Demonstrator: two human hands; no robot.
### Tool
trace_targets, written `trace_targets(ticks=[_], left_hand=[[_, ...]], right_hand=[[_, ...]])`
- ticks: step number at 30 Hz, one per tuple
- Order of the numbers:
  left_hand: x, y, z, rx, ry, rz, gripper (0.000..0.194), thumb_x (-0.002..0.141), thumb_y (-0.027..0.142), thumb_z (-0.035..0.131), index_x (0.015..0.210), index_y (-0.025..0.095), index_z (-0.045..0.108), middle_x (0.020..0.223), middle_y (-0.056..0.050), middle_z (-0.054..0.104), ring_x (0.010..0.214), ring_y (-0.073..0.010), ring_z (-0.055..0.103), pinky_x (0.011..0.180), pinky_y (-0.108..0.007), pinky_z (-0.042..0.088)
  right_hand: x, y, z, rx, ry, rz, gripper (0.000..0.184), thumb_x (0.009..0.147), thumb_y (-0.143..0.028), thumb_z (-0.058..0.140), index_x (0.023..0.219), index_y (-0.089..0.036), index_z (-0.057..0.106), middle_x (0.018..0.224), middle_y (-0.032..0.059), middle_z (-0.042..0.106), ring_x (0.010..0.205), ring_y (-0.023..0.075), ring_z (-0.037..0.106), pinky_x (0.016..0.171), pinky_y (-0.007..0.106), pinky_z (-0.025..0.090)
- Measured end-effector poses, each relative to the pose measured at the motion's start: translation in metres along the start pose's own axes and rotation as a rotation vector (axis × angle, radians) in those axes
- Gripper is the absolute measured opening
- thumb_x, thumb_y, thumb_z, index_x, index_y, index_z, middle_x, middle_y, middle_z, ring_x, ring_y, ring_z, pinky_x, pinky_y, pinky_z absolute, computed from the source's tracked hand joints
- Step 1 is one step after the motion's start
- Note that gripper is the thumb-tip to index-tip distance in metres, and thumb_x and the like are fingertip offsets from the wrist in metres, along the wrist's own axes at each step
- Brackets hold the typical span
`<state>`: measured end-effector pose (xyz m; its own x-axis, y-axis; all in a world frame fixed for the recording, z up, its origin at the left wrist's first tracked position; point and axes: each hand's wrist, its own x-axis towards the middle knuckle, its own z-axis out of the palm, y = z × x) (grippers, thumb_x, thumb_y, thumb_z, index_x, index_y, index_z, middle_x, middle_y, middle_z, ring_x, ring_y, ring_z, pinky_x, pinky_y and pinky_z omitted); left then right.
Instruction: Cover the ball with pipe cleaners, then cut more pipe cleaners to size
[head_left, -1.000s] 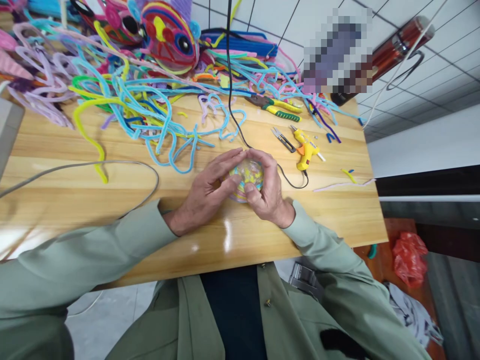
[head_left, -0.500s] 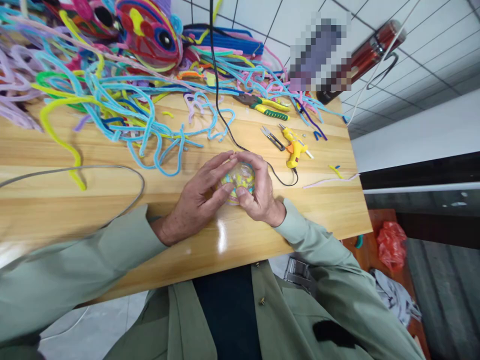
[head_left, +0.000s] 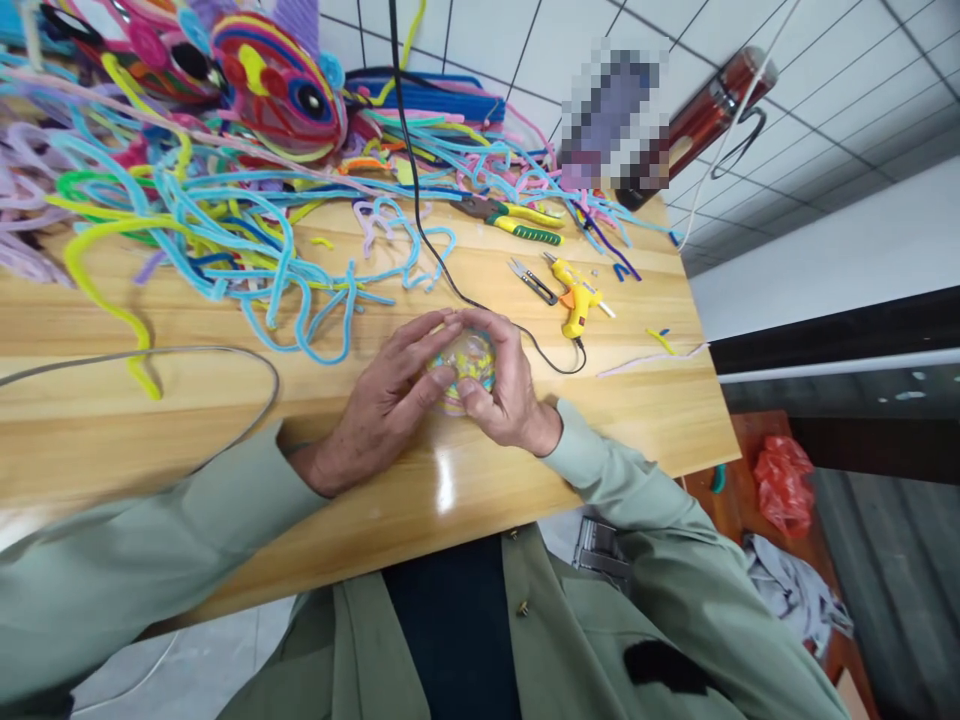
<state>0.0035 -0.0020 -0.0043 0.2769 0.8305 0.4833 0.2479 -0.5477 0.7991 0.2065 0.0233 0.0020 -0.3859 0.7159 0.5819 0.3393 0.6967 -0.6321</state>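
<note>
A small, clear, round plastic-looking piece (head_left: 466,352) with yellow, blue and pink colours in it is cupped between both hands, low over the wooden table (head_left: 517,475). My left hand (head_left: 394,395) curves round its left side, thumb on the near edge. Round the right side and the far edge wraps my right hand (head_left: 506,385), with its thumb pressed on the near part. The fingertips of the two hands meet at the far side. Fingers hide much of the rim, and I cannot tell whether the piece touches the table.
Beyond my hands lie a yellow glue gun (head_left: 577,298), small snips (head_left: 534,281) and pliers (head_left: 514,217). Tangled pipe cleaners (head_left: 281,265) cover the back left, near a colourful fish-like craft (head_left: 289,90). A black cord (head_left: 420,215) crosses the table. A red thermos (head_left: 697,120) stands at the back right.
The view has shifted slightly, so the table and tools appear a little further left. Both hands keep their hold on the clear round piece, with hardly any finger movement.
</note>
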Motion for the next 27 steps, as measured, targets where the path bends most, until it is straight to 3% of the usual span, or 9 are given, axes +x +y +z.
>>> trace_targets(ticks=[6,14,21,27], left_hand=[[-0.0003,0.0004,-0.0007,-0.003,-0.015,0.060,0.045,0.117,0.035,0.053,0.162,0.029,0.052,0.164,-0.012,0.059,0.155,-0.0277,0.054,0.130,-0.051,0.049],[-0.0010,0.0053,-0.0036,0.134,-0.096,0.064,0.052,0.120,0.040,0.039,0.170,0.027,0.037,0.161,-0.016,0.050,0.154,-0.0294,0.046,0.131,-0.056,0.043],[-0.0042,0.0035,-0.0059,0.174,-0.169,0.066,0.058,0.120,0.036,0.032,0.177,0.034,0.019,0.170,-0.014,0.036,0.162,-0.0272,0.034,0.136,-0.055,0.036],[-0.0021,-0.0001,-0.0026,0.179,-0.142,0.121,0.059,0.120,0.035,0.038,0.175,0.024,0.024,0.171,-0.019,0.040,0.163,-0.0302,0.038,0.136,-0.055,0.039]], right_hand=[[-0.0029,0.0025,0.0004,0.035,0.021,-0.048,0.067,0.106,-0.055,0.056,0.163,-0.024,0.037,0.146,0.0169,0.063,0.137,0.0341,0.064,0.116,0.063,0.057],[-0.0055,0.0077,0.0016,0.001,-0.002,-0.094,0.079,0.107,-0.063,0.053,0.169,-0.021,0.031,0.155,0.0206,0.059,0.143,0.0357,0.063,0.118,0.063,0.057],[0.0009,0.0056,-0.0051,-0.138,-0.145,-0.160,0.079,0.112,-0.066,0.033,0.178,-0.031,0.011,0.175,0.0129,0.046,0.165,0.0343,0.044,0.132,0.064,0.045],[-0.0014,0.0065,-0.0065,-0.181,-0.153,-0.148,0.078,0.112,-0.066,0.030,0.179,-0.032,0.012,0.170,0.0133,0.051,0.161,0.0336,0.051,0.131,0.060,0.049]])
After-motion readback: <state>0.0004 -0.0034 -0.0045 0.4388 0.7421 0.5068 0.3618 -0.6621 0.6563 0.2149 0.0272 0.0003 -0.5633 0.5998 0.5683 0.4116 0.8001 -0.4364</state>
